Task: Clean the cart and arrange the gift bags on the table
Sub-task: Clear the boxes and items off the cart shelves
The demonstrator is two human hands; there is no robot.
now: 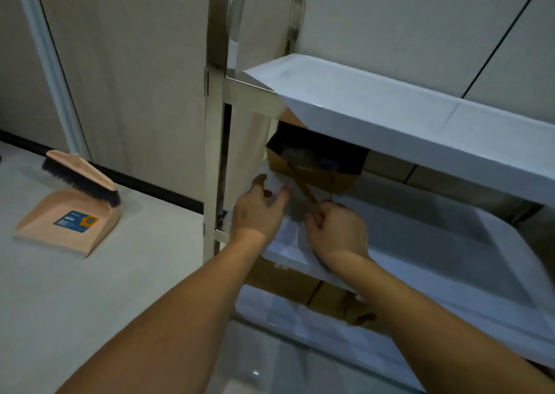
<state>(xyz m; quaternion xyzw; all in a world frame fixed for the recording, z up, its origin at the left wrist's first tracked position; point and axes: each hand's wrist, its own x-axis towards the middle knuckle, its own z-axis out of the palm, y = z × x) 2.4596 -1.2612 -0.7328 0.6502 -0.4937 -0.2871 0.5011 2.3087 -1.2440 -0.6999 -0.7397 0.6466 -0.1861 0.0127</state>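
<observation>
The cart has a steel frame (216, 99) and white tray shelves; its top shelf (390, 114) is bare. On the middle shelf (450, 261) a brown paper gift bag (324, 178) is tipped with its dark open mouth toward me. My right hand (338, 233) grips the bag's thin brown handle just below the bag. My left hand (258, 210) is at the bag's lower left corner and pinches something white, cloth or paper (271, 180), between thumb and fingers. More brown bags (285, 276) lie on the shelf below, partly hidden by my arms.
A peach dustpan (69, 222) with a dark-bristled broom (82, 177) stands on the pale floor at left, its pole leaning on the wall. Further brown bags (390, 165) sit at the back of the middle shelf. The cart stands close to the beige wall.
</observation>
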